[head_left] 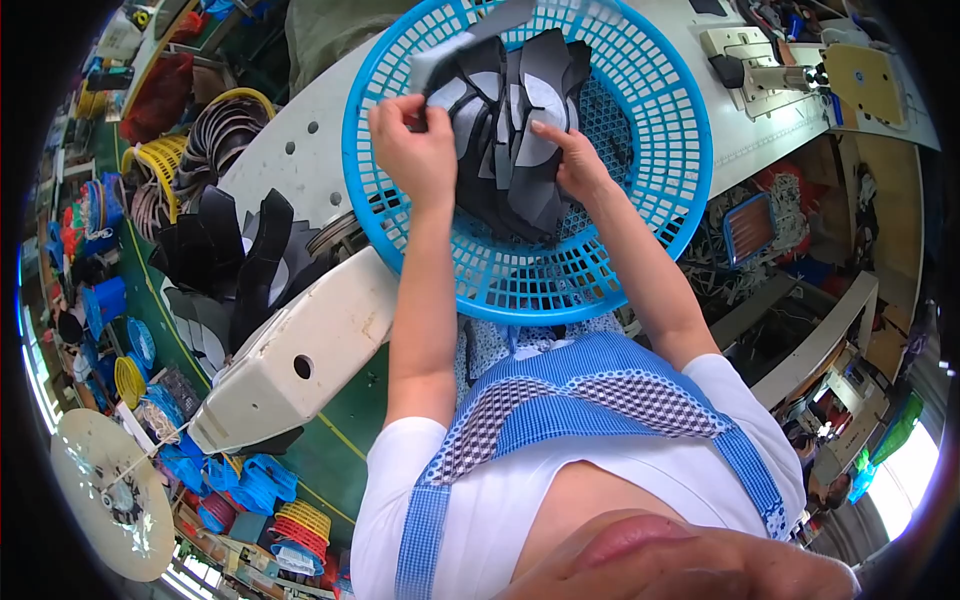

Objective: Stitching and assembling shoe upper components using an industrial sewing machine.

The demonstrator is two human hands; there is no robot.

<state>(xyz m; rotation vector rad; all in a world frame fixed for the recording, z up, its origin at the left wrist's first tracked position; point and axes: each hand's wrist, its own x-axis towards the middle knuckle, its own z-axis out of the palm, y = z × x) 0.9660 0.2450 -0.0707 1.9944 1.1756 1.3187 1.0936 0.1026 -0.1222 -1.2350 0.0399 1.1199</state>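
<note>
A blue plastic basket point(358, 150) stands before me with a pile of flat, curved black cut pieces point(500, 205) in it, some with pale grey-white patches. My left hand point(415, 150) is over the basket's left side, its fingers closed in a pinch. At its fingertips a blurred grey-and-black cut piece point(470, 42) slants up to the right. On the pile's right side is my right hand point(578, 165), one digit lying on a white-patched piece point(542, 98) and the other fingers curled in at the pile's edge. Those curled fingertips are partly hidden.
The basket rests on a pale worktable point(300, 165). Left of it, more black pieces point(235, 250) stand by a cream machine arm point(300, 350). A yellow basket point(150, 165) holds stacked curved pieces. At the right are a machine with a yellow plate point(862, 82) and a lower shelf of scraps point(785, 205).
</note>
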